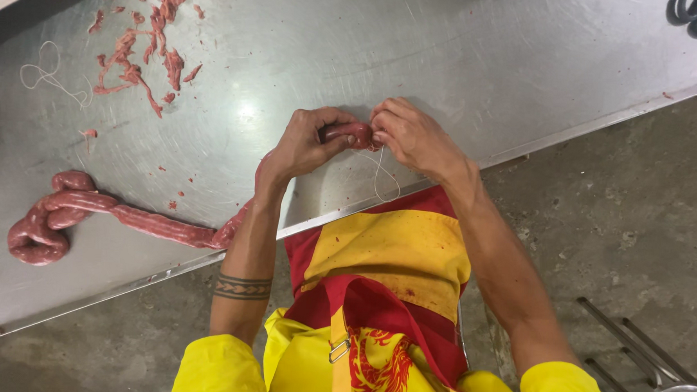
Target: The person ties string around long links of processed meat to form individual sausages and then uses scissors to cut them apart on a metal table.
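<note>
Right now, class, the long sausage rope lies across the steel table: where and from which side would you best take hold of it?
Grip the straight stretch of the sausage rope between its coiled end and the table edge, coming from above. That part lies flat, single and narrow, so fingers can close round it. The coil is heaped, and the other end is already pinched by the left hand and right hand.
</note>
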